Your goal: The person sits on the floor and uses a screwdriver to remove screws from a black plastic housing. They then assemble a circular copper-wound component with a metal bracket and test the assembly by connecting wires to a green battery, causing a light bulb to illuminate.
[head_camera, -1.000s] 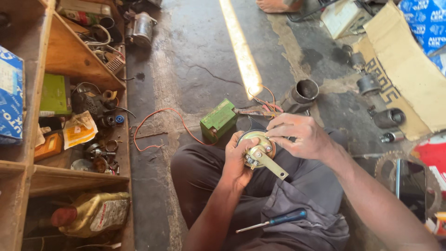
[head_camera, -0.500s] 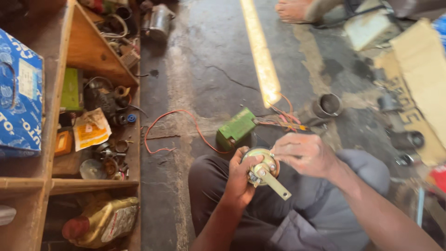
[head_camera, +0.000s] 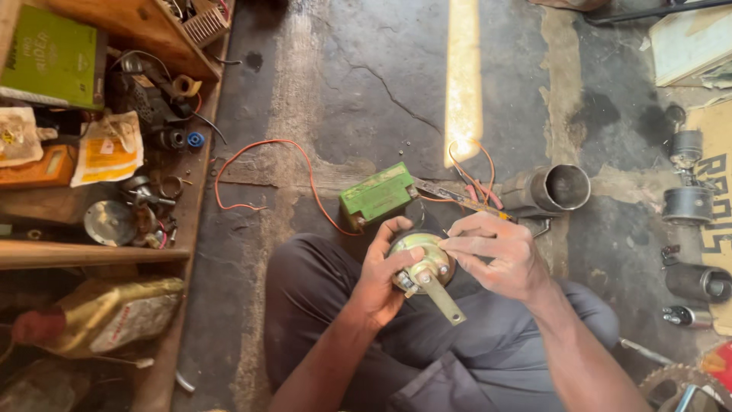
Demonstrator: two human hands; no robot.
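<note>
Both hands meet over the lap: the left hand grips a round horn by its rim, while the right hand pinches something small at its edge. Wires from the green battery lie unattached.

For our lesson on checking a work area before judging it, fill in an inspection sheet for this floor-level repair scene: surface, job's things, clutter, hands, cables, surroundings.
Surface: cracked, stained concrete floor with a strip of sunlight.
Job's things: round horn with a flat metal bracket, held over the lap; green battery on the floor just beyond it.
Clutter: metal pipe, dark cylinders, pliers by the battery.
Hands: left hand grips the horn's side; right hand pinches at its rim with the fingers.
Cables: orange wire loops across the floor to the battery.
Surroundings: wooden shelf crowded with small parts, oil jug below it, cardboard at right.
</note>
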